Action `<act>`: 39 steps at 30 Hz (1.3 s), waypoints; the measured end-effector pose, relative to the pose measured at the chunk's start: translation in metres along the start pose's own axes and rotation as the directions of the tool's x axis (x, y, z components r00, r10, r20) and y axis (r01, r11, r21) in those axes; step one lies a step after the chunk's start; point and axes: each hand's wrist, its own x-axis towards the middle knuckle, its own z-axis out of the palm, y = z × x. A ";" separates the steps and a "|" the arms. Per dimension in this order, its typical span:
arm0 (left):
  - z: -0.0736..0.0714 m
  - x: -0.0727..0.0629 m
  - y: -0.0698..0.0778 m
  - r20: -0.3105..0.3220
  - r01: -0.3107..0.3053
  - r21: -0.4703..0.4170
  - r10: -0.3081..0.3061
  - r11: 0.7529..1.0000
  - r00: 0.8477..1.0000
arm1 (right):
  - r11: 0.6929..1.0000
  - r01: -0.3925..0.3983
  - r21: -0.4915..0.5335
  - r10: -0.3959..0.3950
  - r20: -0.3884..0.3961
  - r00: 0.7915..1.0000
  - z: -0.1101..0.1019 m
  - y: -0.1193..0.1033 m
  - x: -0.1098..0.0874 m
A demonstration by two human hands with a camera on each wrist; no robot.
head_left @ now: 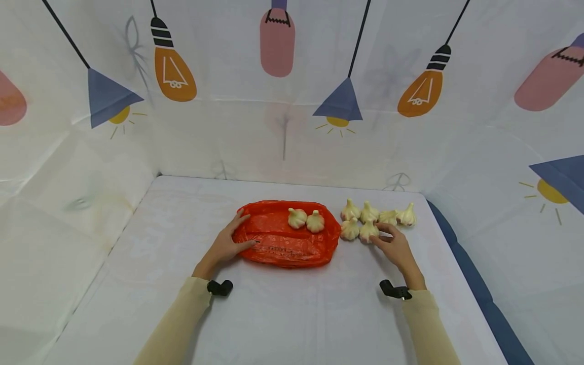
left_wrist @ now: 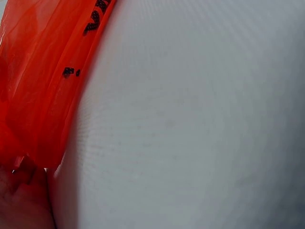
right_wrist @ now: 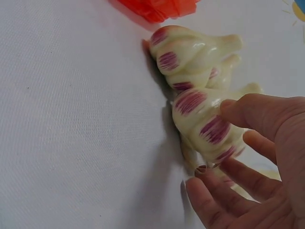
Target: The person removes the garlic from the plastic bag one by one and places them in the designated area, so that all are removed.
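Note:
A red plastic bag lies spread on the table with two garlic bulbs on it. My left hand holds the bag's left end, thumb over the front part and fingers along the back-left edge. Beside the bag's right end, several more garlic bulbs stand close together in two rows. My right hand pinches the front-row garlic bulb farther from the bag. In the right wrist view the thumb lies against that bulb's purple-streaked side, while the other fingers are spread around its far side.
The white table carries the bag and bulbs. Printed white cloth rises along its back and sides. A dark blue edge runs down the right side. Back-row garlic bulbs stand just beyond my right fingers.

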 end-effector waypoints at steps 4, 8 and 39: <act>0.000 0.000 0.000 -0.001 -0.004 -0.002 0.004 1.000 1.000 | 1.000 -0.011 -0.012 0.011 0.008 1.000 -0.001 -0.003 -0.001; -0.001 -0.001 0.000 -0.002 -0.011 -0.007 0.011 1.000 1.000 | 0.999 0.010 -0.043 -0.010 0.005 1.000 -0.003 -0.009 -0.003; -0.002 0.000 0.000 -0.005 -0.017 0.006 0.017 1.000 1.000 | 0.977 0.206 0.054 -0.210 0.083 0.974 0.016 -0.099 -0.016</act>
